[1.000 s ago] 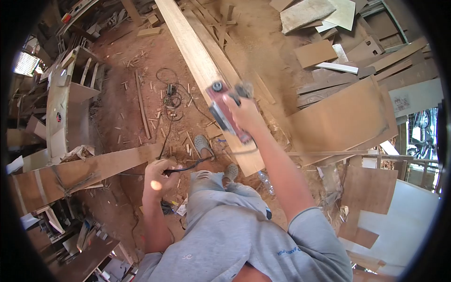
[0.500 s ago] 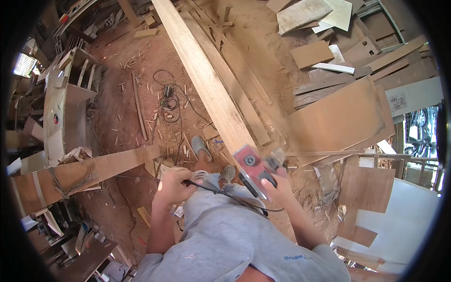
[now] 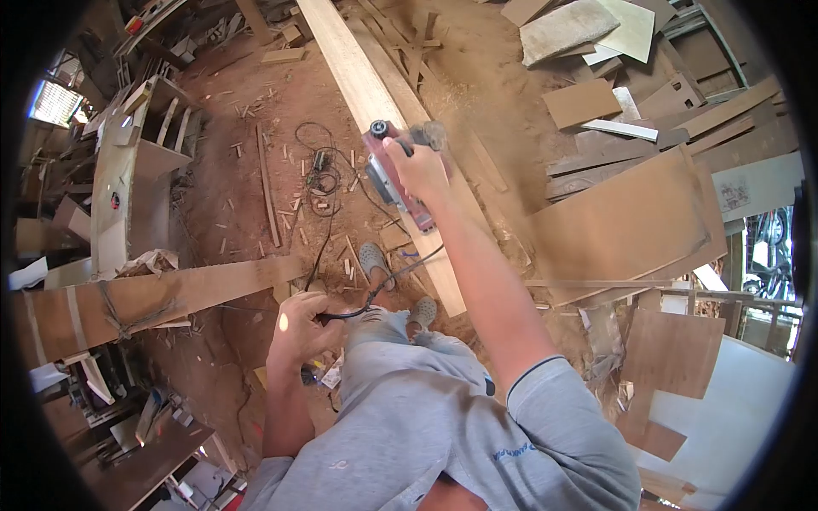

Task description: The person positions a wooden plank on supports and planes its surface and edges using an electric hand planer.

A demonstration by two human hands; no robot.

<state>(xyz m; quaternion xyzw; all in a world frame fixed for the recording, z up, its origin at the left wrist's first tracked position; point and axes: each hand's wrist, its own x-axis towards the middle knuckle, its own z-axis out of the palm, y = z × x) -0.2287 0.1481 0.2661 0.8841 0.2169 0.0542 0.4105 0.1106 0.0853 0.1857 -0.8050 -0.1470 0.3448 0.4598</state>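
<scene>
Right hand (image 3: 422, 175): fingers wrapped round the red power tool (image 3: 416, 213), upper centre of frame, on the pale plank (image 3: 349, 68). Left hand (image 3: 300, 332), left of centre: fingers curled round black cord (image 3: 345, 316). Grey clog (image 3: 371, 258) near plank's lower end.

Right grip (image 3: 416, 172) — on red power tool (image 3: 416, 209), atop pale board (image 3: 345, 64) | left grip (image 3: 300, 329) — holding black cord (image 3: 348, 315)

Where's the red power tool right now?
In the head view, the red power tool is just above centre, gripped by the right hand, on the long pale board.
</scene>
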